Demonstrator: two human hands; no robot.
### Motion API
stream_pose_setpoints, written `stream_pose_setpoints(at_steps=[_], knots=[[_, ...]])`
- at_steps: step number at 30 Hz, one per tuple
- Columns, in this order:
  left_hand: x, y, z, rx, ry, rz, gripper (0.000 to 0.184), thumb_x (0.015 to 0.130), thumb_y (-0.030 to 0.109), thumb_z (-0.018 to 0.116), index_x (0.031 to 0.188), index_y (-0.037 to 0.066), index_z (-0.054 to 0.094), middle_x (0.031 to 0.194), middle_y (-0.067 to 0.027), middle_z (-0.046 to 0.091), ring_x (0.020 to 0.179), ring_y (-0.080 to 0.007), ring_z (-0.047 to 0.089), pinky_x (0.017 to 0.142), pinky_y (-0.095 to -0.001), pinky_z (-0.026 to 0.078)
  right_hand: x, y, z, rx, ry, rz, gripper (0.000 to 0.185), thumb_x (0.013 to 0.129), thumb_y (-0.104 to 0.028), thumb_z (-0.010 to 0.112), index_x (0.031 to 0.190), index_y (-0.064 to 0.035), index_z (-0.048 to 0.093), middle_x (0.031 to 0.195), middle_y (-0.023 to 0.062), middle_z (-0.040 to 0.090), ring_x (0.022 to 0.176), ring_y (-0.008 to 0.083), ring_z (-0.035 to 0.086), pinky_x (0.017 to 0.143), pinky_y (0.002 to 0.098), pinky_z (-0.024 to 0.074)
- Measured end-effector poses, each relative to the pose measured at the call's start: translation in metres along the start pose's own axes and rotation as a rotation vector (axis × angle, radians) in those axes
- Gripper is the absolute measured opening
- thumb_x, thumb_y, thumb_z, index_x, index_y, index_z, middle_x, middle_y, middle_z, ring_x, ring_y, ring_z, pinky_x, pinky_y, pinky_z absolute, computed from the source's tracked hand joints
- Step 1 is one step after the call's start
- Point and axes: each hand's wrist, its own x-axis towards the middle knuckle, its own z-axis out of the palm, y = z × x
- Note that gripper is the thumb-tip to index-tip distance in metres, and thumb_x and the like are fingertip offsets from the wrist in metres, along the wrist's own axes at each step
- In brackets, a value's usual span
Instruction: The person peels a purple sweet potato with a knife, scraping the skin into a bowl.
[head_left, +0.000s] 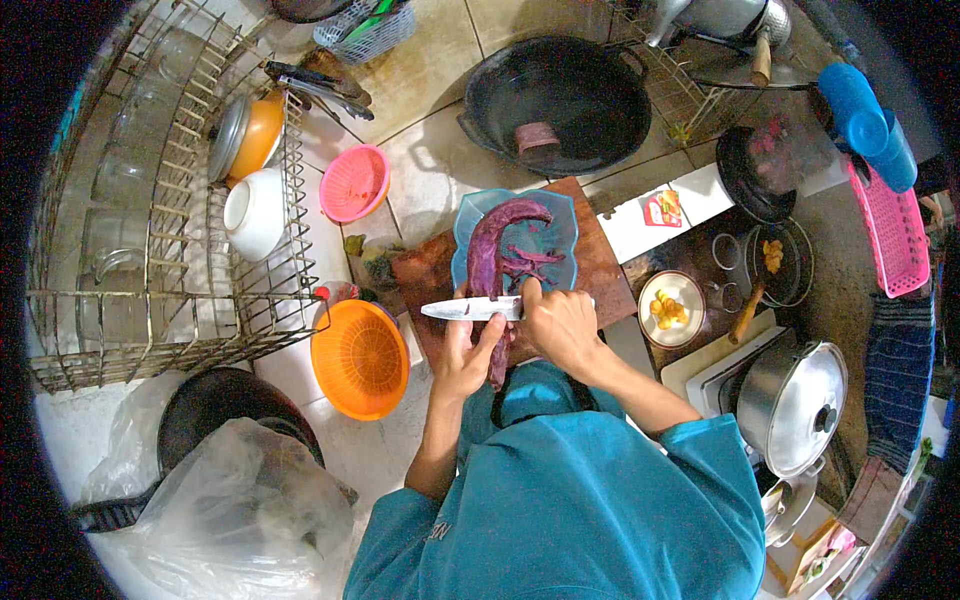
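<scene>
Nearest the head camera, a teal shirt [560,490] is seen on the near side of the brown board [605,270]. Over this board, a long purple vegetable [485,255] is clasped near its lower end by the left hand [460,362], while its curved far end is held out over a blue dish [562,238] set on the board. The knife [465,309] is gripped by its handle in the right hand [560,328], the blade crossing the vegetable just beside the left thumb; whether skin is touched cannot be told. That thumb could be nicked if the blade slipped on the glossy peel. The far end could be dropped if it were cut through, and the purple pieces [527,262] could be spilled onto the board if the dish were knocked.
</scene>
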Motion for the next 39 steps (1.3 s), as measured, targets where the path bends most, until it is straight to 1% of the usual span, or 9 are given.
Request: stream_pose_setpoints(at_steps=[3, 6, 17, 20, 23, 32, 35, 38, 39], knots=[[0.002, 0.003, 0.001, -0.011, -0.024, -0.012, 0.027, 0.094, 0.012, 0.054, 0.117, 0.001, 0.045, 0.096, -0.0057, 0.056, 0.082, -0.0121, 0.055, 0.071, -0.0281, 0.049, 0.002, -0.002, -0.004, 0.052, -0.025, 0.022, 0.024, 0.073, -0.019, 0.064, 0.076, -0.0025, 0.046, 0.050, 0.0177, 0.056, 0.046, 0.0345, 0.060, 0.041, 0.0442, 0.0454], [0.003, 0.005, 0.006, -0.062, -0.014, -0.033, 0.020, 0.094, 0.011, 0.053, 0.111, 0.002, 0.047, 0.092, -0.0055, 0.056, 0.077, -0.0117, 0.055, 0.067, -0.0277, 0.050, 0.003, -0.001, -0.005, 0.019, -0.058, 0.010, 0.037, 0.075, -0.032, 0.067, 0.079, -0.0008, 0.046, 0.054, 0.0177, 0.059, 0.048, 0.0315, 0.062, 0.042, 0.0416, 0.0482], [0.005, 0.017, 0.024, -0.199, 0.109, -0.088, 0.014, 0.095, 0.012, 0.053, 0.105, 0.003, 0.049, 0.085, -0.0040, 0.055, 0.066, -0.0093, 0.053, 0.054, -0.0256, 0.048, 0.004, -0.001, 0.000, 0.083, 0.026, 0.078, 0.024, 0.071, -0.017, 0.065, 0.079, -0.0020, 0.047, 0.052, 0.0191, 0.057, 0.048, 0.0356, 0.061, 0.043, 0.0457, 0.0462], [0.005, 0.026, 0.026, -0.219, 0.143, -0.182, 0.013, 0.095, 0.012, 0.054, 0.103, 0.003, 0.050, 0.084, -0.0043, 0.055, 0.063, -0.0099, 0.053, 0.051, -0.0259, 0.048, 0.006, 0.000, 0.000, 0.106, 0.033, 0.079, 0.022, 0.071, -0.015, 0.063, 0.079, -0.0019, 0.048, 0.053, 0.0199, 0.058, 0.048, 0.0365, 0.060, 0.043, 0.0463, 0.0460], [0.004, 0.015, 0.022, -0.378, 0.089, -0.187, 0.014, 0.094, 0.011, 0.054, 0.104, 0.003, 0.050, 0.085, -0.0050, 0.056, 0.064, -0.0108, 0.054, 0.052, -0.0269, 0.048, 0.007, 0.002, -0.002, 0.111, 0.015, 0.059, 0.023, 0.070, -0.016, 0.064, 0.079, -0.0018, 0.048, 0.053, 0.0201, 0.057, 0.049, 0.0374, 0.060, 0.044, 0.0466, 0.0459], [0.004, 0.011, 0.009, -0.236, 0.026, -0.093, 0.034, 0.092, 0.011, 0.058, 0.122, 0.002, 0.044, 0.091, -0.0069, 0.057, 0.071, -0.0141, 0.056, 0.062, -0.0312, 0.050, 0.007, 0.003, -0.009, 0.128, -0.077, 0.001, 0.030, 0.070, -0.023, 0.068, 0.079, -0.0018, 0.048, 0.053, 0.0196, 0.057, 0.050, 0.0378, 0.060, 0.046, 0.0472, 0.0461], [0.006, 0.001, 0.002, -0.245, -0.026, -0.103, 0.036, 0.092, 0.011, 0.058, 0.123, 0.002, 0.042, 0.093, -0.0073, 0.056, 0.071, -0.0134, 0.056, 0.061, -0.0302, 0.049, 0.006, 0.003, -0.002, 0.095, -0.063, 0.006, 0.029, 0.071, -0.022, 0.067, 0.079, -0.0018, 0.049, 0.052, 0.0194, 0.057, 0.050, 0.0377, 0.060, 0.046, 0.0473, 0.0460], [0.005, 0.006, 0.008, -0.195, 0.047, -0.104, 0.027, 0.093, 0.020, 0.059, 0.109, 0.002, 0.048, 0.085, -0.0061, 0.056, 0.066, -0.0134, 0.055, 0.058, -0.0284, 0.049, 0.006, 0.000, 0.001, 0.084, -0.027, 0.035, 0.027, 0.071, -0.021, 0.067, 0.079, -0.0020, 0.049, 0.052, 0.0195, 0.057, 0.050, 0.0379, 0.060, 0.046, 0.0470, 0.0460], [0.005, 0.006, 0.007, -0.194, 0.046, -0.105, 0.027, 0.093, 0.017, 0.059, 0.112, 0.002, 0.047, 0.086, -0.0062, 0.056, 0.066, -0.0129, 0.055, 0.058, -0.0281, 0.048, 0.007, -0.001, 0.000, 0.086, -0.016, 0.046, 0.026, 0.071, -0.021, 0.066, 0.079, -0.0021, 0.049, 0.053, 0.0196, 0.057, 0.050, 0.0379, 0.060, 0.045, 0.0468, 0.0460]])
